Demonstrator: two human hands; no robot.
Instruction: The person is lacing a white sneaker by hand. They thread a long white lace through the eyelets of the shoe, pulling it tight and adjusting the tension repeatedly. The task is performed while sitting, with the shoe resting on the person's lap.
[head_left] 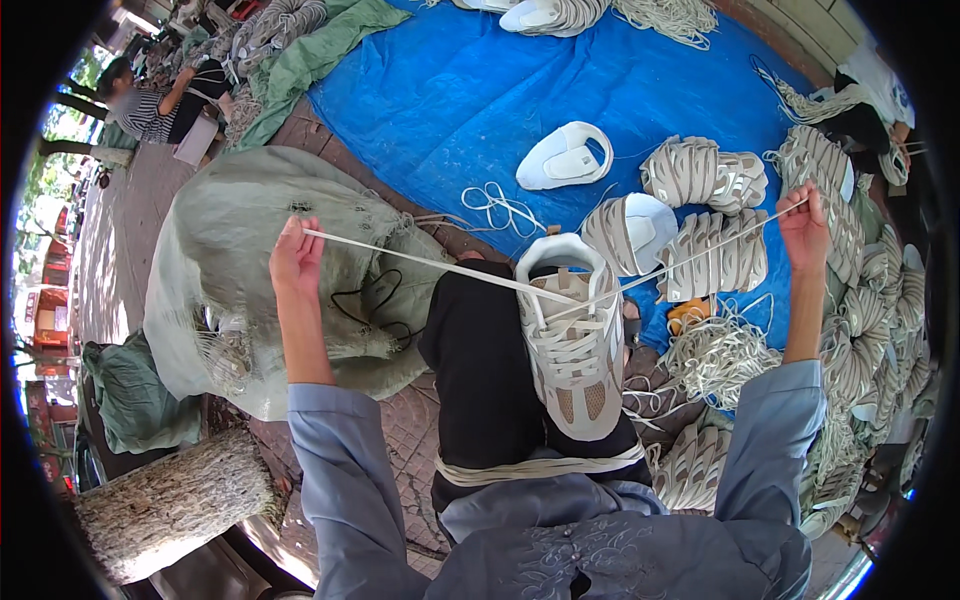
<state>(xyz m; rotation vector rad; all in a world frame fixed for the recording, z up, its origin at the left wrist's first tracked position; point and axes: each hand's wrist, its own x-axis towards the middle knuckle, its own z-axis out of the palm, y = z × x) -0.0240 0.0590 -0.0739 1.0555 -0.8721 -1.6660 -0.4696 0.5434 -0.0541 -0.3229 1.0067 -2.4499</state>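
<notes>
A beige and white sneaker (572, 340) rests on my lap, toe toward me, with laces threaded through its front eyelets. From its upper eyelets a pale shoelace (430, 262) stretches taut to both sides. My left hand (297, 250), raised out to the left, pinches one lace end. Far out to the right, my right hand (803, 228) pinches the other end at about the same height. A bundle of loose laces (540, 467) lies across my thighs over black trousers.
Stacked shoe uppers (712, 255) and a white shoe piece (565, 157) lie on a blue tarp (430, 100). At right sits a heap of white laces (720, 350). A large grey-green sack (240, 270) stands at left, near a log (180, 500). Another person (150, 115) sits far left.
</notes>
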